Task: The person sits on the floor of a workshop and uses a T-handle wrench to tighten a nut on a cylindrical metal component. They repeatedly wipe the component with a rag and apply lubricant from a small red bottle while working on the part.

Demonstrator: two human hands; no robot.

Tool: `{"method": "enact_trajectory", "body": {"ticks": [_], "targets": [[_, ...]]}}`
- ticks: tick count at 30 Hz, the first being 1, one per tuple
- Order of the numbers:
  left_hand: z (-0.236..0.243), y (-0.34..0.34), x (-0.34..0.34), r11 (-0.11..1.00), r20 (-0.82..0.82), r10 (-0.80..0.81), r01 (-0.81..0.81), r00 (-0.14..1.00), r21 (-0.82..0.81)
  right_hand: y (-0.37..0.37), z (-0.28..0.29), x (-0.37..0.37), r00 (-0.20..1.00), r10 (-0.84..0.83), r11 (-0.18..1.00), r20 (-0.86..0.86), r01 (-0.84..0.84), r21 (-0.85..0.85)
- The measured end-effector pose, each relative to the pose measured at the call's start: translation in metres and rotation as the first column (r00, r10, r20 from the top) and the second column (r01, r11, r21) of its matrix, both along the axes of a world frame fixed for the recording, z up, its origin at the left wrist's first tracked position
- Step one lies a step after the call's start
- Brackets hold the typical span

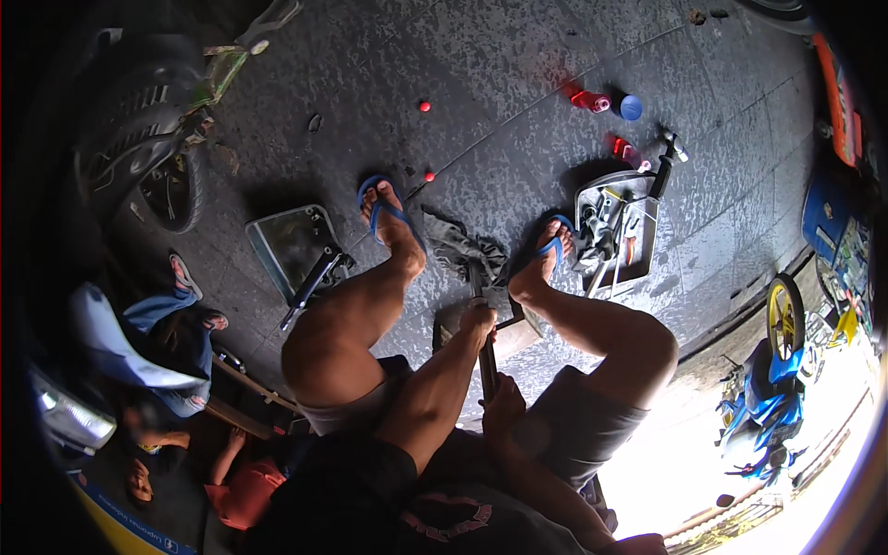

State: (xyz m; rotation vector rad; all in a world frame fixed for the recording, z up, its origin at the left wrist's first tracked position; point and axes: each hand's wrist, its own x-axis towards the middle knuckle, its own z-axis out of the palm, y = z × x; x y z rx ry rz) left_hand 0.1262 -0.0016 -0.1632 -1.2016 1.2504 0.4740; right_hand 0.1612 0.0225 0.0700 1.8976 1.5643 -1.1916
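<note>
Between my knees, both hands are wrapped round a long dark metal tube (pixel 487 370) that points away from me. My left hand (pixel 478 319) is closed around its middle. Closer to my body, my right hand (pixel 504 405) grips the near part. The tube's far end reaches a crumpled dark rag (pixel 453 242) on the floor between my feet. Under the tube, by my left hand, sits a pale boxy piece (pixel 523 338), partly hidden; its kind is unclear.
By my right foot stands a metal tray (pixel 645 270) of tools, with a hammer (pixel 668 157) on its corner. Another tray (pixel 268 231) lies left, a black tube (pixel 314 282) across it. Red bottles (pixel 589 100) stand ahead; motorcycles (pixel 772 388) and people flank me.
</note>
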Motion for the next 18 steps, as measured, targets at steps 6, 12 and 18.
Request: {"method": "enact_trajectory", "body": {"ticks": [6, 12, 18], "targets": [[-0.044, 0.009, -0.023, 0.997, 0.088, 0.064, -0.061, 0.994, -0.043, 0.014, -0.048, -0.014, 0.929, 0.369, 0.929, 0.009, -0.369, -0.032], [0.012, 0.003, -0.013, 0.993, -0.003, 0.073, -0.073, 0.997, 0.089, -0.003, 0.003, -0.007, 0.973, 0.230, 0.972, 0.020, -0.231, 0.030], [0.020, -0.004, -0.013, 0.992, 0.024, 0.078, -0.080, 0.997, 0.094, -0.012, 0.006, 0.005, 0.991, 0.128, 0.991, 0.038, -0.127, -0.049]]}}
